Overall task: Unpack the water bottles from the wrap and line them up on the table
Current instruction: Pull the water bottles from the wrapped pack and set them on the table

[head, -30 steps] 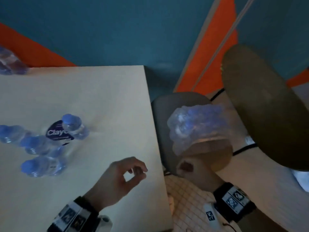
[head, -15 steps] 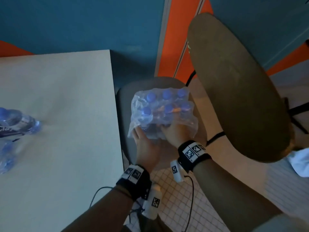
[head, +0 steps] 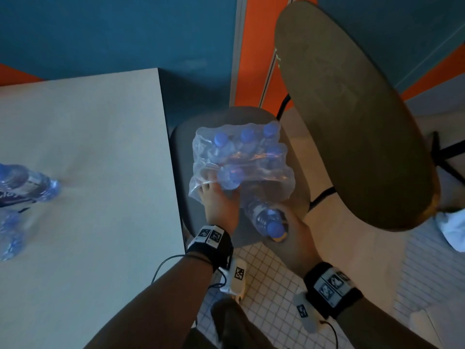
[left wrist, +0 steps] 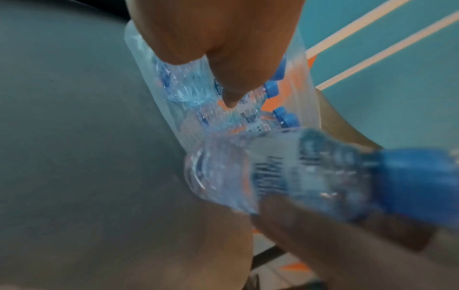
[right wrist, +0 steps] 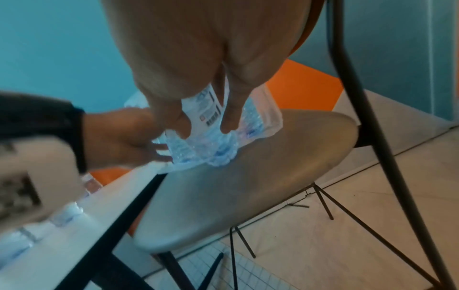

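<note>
A pack of blue-capped water bottles in clear wrap (head: pixel 241 159) stands on a grey chair seat (head: pixel 182 147) to the right of the table. My left hand (head: pixel 219 205) grips the pack's open near end, with its fingers (left wrist: pixel 231 94) in the wrap against a bottle (head: pixel 229 176). My right hand (head: pixel 292 222) grips one bottle (head: pixel 266 217) that is out of the wrap and tilted, cap towards me. The right wrist view shows my fingers (right wrist: pixel 231 117) curled round its labelled body (right wrist: pixel 208 109). In the left wrist view that bottle (left wrist: pixel 298 172) is blurred in front of the pack.
The pale table (head: pixel 88 172) lies to the left, its right edge close to the chair. Several loose bottles (head: pixel 25 182) stand near its left edge. The brown chair back (head: pixel 352 122) rises on the right. White tiled floor (head: pixel 276 285) lies below, and a white cloth (head: pixel 450 227) at far right.
My left hand came off the table to the pack. Both hands held the pack's near end; now the right hand has drawn one bottle out towards me.
</note>
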`<action>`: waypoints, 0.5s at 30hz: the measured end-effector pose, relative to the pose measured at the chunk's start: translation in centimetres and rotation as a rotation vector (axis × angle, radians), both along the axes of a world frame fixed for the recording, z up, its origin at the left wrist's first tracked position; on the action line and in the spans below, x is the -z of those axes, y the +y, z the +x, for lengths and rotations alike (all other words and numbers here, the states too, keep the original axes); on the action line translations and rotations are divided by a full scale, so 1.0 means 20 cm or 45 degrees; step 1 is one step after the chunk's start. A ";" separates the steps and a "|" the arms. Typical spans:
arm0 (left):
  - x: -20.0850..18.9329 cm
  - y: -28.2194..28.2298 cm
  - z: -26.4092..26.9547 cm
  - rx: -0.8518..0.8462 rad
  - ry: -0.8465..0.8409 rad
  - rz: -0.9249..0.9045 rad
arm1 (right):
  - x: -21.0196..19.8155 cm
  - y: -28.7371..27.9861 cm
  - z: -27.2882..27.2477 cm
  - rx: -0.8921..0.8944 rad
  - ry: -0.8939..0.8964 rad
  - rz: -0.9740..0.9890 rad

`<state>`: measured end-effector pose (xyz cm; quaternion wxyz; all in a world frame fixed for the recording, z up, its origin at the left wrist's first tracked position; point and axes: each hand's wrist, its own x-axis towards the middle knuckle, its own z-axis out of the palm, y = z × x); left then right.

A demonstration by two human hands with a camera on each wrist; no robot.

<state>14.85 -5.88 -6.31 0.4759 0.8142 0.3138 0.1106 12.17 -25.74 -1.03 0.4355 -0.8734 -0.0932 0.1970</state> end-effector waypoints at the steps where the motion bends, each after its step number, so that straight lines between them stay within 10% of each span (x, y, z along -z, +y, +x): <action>1: 0.01 0.00 -0.03 0.092 0.051 0.003 | -0.02 -0.04 -0.02 -0.008 -0.045 0.021; 9: -0.21 0.26 -0.59 0.658 -0.041 -0.279 | -0.31 -0.02 -0.07 -0.306 -0.011 0.050; 15: -0.23 0.77 -1.08 0.293 -0.083 -0.227 | -0.32 0.59 -0.18 -0.394 0.090 0.268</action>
